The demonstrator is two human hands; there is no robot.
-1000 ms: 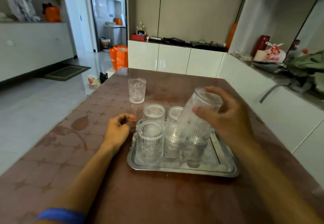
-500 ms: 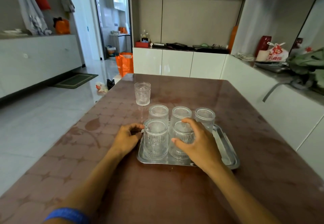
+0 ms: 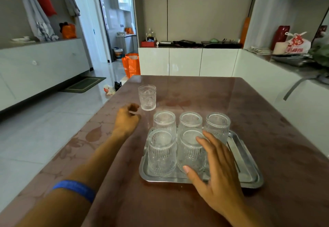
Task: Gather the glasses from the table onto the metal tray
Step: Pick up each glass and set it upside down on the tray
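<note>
A metal tray lies on the brown table and carries several ribbed clear glasses, all upside down, in two rows. My right hand hovers with spread fingers just right of the front middle glass; fingertips are near or touching it, but nothing is gripped. One more glass stands upright on the table, beyond the tray's far left corner. My left hand, fingers loosely curled and holding nothing, is just left of and below that lone glass, a little short of it.
The table runs on to a far edge near white cabinets. An orange bag stands on the floor past the table's far left corner. A counter with a red bottle and bags runs along the right.
My right hand has let go of the front middle glass and opened beside it. My left hand has left the tray's left edge and moved forward toward the lone upright glass.
</note>
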